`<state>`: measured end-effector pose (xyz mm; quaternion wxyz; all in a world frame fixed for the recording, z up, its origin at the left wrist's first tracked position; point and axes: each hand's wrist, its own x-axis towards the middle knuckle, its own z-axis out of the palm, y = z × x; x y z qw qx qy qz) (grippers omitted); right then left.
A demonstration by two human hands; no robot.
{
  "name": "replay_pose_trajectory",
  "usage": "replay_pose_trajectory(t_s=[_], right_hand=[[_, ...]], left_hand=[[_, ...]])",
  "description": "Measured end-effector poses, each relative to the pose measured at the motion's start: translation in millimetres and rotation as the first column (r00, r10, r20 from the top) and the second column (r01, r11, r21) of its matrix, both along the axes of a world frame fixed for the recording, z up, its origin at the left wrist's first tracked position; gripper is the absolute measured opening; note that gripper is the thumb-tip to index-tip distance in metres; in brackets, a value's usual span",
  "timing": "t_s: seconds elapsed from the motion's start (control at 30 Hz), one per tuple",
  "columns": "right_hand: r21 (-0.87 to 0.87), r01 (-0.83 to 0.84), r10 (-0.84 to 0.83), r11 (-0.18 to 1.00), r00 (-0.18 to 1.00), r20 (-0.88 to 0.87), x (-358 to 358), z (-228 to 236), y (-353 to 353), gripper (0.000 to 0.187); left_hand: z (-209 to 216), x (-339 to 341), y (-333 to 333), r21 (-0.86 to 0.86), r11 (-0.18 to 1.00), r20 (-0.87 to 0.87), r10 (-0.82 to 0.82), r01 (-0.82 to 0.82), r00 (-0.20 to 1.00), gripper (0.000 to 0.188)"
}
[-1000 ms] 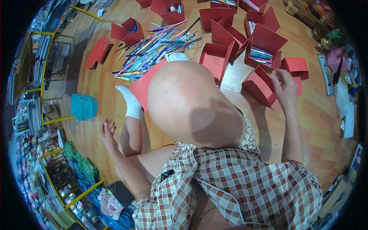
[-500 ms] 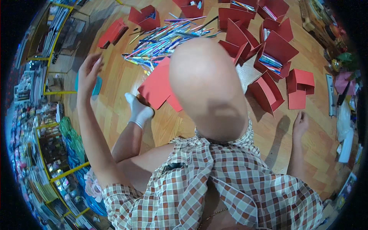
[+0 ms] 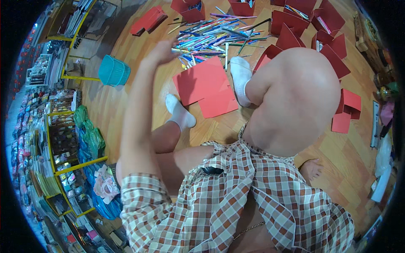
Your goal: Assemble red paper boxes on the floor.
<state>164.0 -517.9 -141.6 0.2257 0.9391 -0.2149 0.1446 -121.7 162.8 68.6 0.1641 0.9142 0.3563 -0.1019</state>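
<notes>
My left hand [image 3: 161, 53] reaches over the near left edge of a heap of colored pens and pencils [image 3: 219, 36]. Its fingers look apart, slightly blurred, with nothing visible in them. Near my socked feet lies a flat red cardboard sheet [image 3: 200, 82] with a smaller flap at its near end, shaded by my arm. My right hand [image 3: 311, 169] rests on the wooden floor beside my hip, fingers spread, holding nothing. My raised knee hides part of the red boxes behind it.
Several red cardboard boxes [image 3: 290, 22], some with pens inside, stand at the far right. A folded red box [image 3: 148, 20] lies far left. A teal basket [image 3: 114, 71] sits near yellow-edged shelves. Another red box [image 3: 348, 109] is right of my knee.
My left hand has moved right and away from me to the pen heap. My right hand has come back and spread on the floor. My raised knee has shifted right in view.
</notes>
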Motion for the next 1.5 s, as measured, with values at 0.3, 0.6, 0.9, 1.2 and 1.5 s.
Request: replay_pose_trajectory(t_s=[0.3, 0.6, 0.9, 1.2, 1.5], right_hand=[[0.043, 0.124, -0.125, 0.991, 0.992, 0.015, -5.6, 4.5, 34.7, 0.056], [0.064, 0.141, -0.141, 0.988, 0.99, -0.017, -19.6, -9.4, 43.3, 0.057], [0.045, 0.112, -0.108, 0.993, 0.991, -0.081, -46.9, -24.6, 50.2, 0.058], [0.046, 0.063, -0.057, 0.997, 0.991, -0.121, -52.7, -26.5, 28.6, 0.059], [0.097, 0.089, -0.076, 0.991, 0.989, -0.127, -61.5, -31.3, -9.4, 0.061]], left_hand=[[-135.4, -19.0, -38.8, -0.146, 0.975, -0.376, 0.1, -0.165, 0.921, 0.099], [-150.0, -26.3, -50.2, -0.102, 0.953, -0.259, 0.253, -0.287, 0.932, 0.111], [-154.7, -37.9, -34.0, -0.268, 0.928, -0.381, 0.146, -0.26, 0.913, 0.085], [-20.6, -19.0, 54.1, -0.529, 0.84, -0.153, 0.049, -0.124, 0.987, 0.025], [78.8, -18.3, 98.0, -0.216, 0.975, 0.039, 0.056, -0.046, 0.998, 0.024]])
